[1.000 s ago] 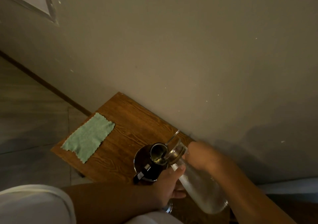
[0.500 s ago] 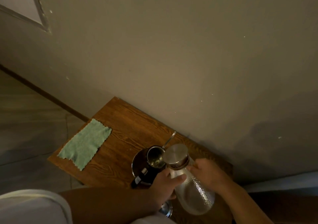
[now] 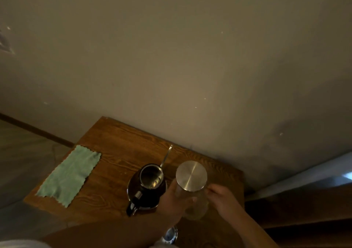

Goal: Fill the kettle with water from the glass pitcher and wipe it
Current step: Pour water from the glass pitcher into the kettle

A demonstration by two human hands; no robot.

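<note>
The glass pitcher (image 3: 196,207) with a round metal lid (image 3: 191,175) stands upright on the wooden table (image 3: 118,141). My left hand (image 3: 175,200) wraps its left side and my right hand (image 3: 222,198) holds its right side. Just left of it sits the dark kettle (image 3: 146,188), its top open, its black handle towards me and a thin metal spout pointing to the wall. A green cloth (image 3: 70,173) lies flat on the table's left part.
The table stands against a plain wall (image 3: 190,66). Floor drops away past its left edge. A small shiny round object (image 3: 170,235) lies near the front edge under my left forearm. Dark wooden furniture (image 3: 304,209) is on the right.
The pitcher has swung from tilted over the kettle's opening back to upright, now right of the kettle. Both hands stayed on it. The view shifted so the table sits lower.
</note>
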